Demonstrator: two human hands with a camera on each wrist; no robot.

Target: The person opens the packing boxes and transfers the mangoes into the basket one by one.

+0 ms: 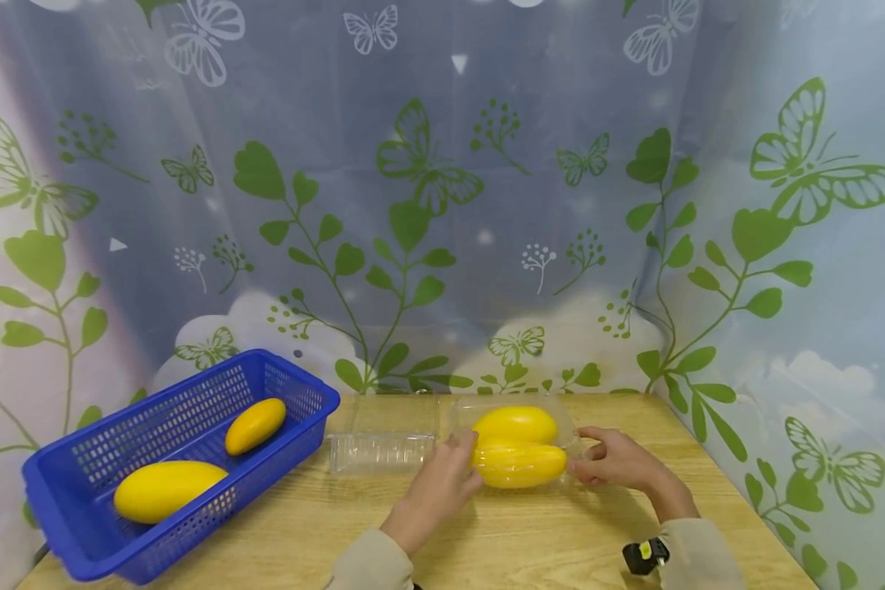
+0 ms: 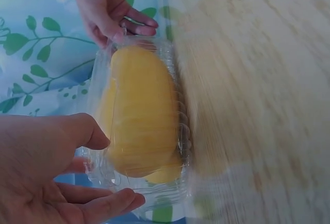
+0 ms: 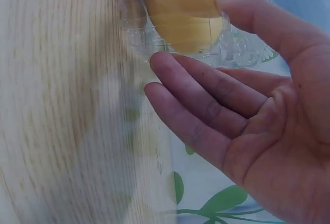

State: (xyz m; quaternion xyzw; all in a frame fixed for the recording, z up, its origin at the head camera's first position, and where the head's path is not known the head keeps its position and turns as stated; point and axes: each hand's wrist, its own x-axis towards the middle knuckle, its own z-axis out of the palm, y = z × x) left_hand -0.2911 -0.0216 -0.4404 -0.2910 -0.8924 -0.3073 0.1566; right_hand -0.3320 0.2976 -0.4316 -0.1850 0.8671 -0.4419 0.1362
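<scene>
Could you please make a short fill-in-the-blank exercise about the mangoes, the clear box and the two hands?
1. The blue basket holds ____ yellow mangoes.
2. The two hands, left hand and right hand, touch the ends of a clear plastic ____ with mangoes inside.
3. The basket stands on the person's ____ side of the table.
4. An empty clear tray lies between the basket and the ____ hand.

Missing words: two; box; left; left
</scene>
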